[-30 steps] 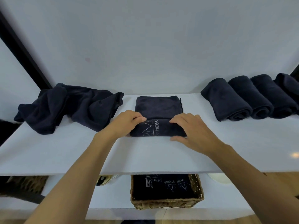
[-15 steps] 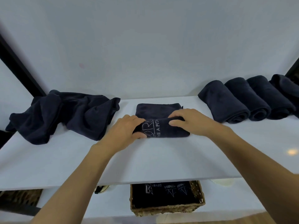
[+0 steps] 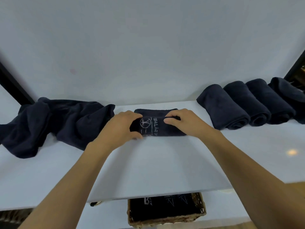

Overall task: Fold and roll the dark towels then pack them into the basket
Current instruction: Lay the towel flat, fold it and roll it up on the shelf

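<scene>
Towel (image 3: 158,128), partly rolled, lies on the white table (image 3: 156,164) with its printed face up. Left hand (image 3: 121,128) grips the roll's 9 o'clock end, fingers curled over it. Right hand (image 3: 187,123) grips the 3 o'clock end likewise. Four rolled towels (image 3: 231,106) sit at 2 o'clock from it, a loose towel pile (image 3: 57,123) at 9 o'clock, and the wicker basket (image 3: 165,223), holding dark towels, at 6 o'clock below the table edge.
</scene>
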Action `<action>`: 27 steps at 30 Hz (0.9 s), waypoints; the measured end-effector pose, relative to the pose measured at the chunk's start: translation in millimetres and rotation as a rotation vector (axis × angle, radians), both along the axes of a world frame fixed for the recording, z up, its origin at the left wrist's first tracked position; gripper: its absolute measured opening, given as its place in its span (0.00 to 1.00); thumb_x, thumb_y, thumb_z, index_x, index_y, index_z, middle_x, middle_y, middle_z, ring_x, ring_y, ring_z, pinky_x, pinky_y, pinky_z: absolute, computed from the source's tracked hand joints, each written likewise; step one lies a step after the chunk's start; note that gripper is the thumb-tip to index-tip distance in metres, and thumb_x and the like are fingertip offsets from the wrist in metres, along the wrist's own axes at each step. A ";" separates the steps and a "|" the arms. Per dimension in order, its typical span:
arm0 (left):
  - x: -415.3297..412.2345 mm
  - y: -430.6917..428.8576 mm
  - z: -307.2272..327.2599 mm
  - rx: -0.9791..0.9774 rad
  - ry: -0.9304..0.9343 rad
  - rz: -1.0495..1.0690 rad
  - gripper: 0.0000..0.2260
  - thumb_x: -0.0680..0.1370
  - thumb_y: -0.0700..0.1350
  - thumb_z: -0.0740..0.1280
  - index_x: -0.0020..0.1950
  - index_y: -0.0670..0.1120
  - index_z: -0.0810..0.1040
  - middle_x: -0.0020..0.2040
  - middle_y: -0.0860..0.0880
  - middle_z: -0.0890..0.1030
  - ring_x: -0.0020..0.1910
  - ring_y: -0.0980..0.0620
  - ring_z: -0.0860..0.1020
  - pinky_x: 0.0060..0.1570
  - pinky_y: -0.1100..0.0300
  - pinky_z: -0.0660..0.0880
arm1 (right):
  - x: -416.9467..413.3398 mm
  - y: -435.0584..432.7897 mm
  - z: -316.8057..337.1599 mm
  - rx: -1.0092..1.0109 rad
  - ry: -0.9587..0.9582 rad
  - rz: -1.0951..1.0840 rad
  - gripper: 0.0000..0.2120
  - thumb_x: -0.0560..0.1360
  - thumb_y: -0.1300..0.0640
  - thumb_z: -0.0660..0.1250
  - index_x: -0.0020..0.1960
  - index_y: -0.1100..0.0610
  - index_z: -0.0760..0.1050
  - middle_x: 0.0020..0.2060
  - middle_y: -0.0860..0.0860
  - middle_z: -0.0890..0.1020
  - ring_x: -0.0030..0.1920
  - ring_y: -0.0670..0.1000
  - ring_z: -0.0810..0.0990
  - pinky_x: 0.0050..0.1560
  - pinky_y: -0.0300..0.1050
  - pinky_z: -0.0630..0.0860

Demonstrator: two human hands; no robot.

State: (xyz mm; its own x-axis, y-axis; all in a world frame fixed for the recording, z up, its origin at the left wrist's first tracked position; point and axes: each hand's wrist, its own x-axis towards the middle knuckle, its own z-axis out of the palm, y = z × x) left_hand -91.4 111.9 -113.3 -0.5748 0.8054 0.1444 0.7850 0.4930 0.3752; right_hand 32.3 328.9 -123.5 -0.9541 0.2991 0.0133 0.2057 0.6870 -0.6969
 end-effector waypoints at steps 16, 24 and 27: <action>-45.3 55.6 -9.5 0.167 0.136 0.219 0.12 0.78 0.55 0.66 0.51 0.47 0.82 0.51 0.48 0.79 0.53 0.44 0.76 0.53 0.50 0.71 | -33.0 9.5 -6.0 0.365 0.067 -0.001 0.15 0.78 0.41 0.62 0.59 0.48 0.77 0.51 0.46 0.82 0.53 0.52 0.77 0.59 0.55 0.70; -35.5 62.7 -23.9 -0.050 0.307 0.085 0.23 0.76 0.62 0.63 0.67 0.51 0.74 0.63 0.52 0.75 0.64 0.46 0.68 0.59 0.51 0.60 | -56.9 12.1 -0.1 0.483 0.074 -0.092 0.15 0.78 0.42 0.60 0.61 0.46 0.74 0.56 0.47 0.78 0.56 0.52 0.76 0.59 0.55 0.68; -44.4 76.5 -10.3 -0.145 0.142 0.141 0.21 0.78 0.62 0.62 0.67 0.55 0.72 0.66 0.52 0.72 0.67 0.45 0.64 0.62 0.50 0.58 | -43.0 3.8 -13.4 0.732 0.189 0.022 0.24 0.73 0.39 0.66 0.65 0.49 0.72 0.61 0.48 0.75 0.57 0.53 0.74 0.59 0.53 0.65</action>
State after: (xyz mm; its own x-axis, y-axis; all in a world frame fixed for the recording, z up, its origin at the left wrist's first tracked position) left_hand -135.9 188.4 -123.6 -0.6652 0.7369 0.1206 0.7444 0.6419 0.1840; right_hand -10.7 332.7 -136.9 -0.9215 0.1323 0.3652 0.1093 0.9905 -0.0832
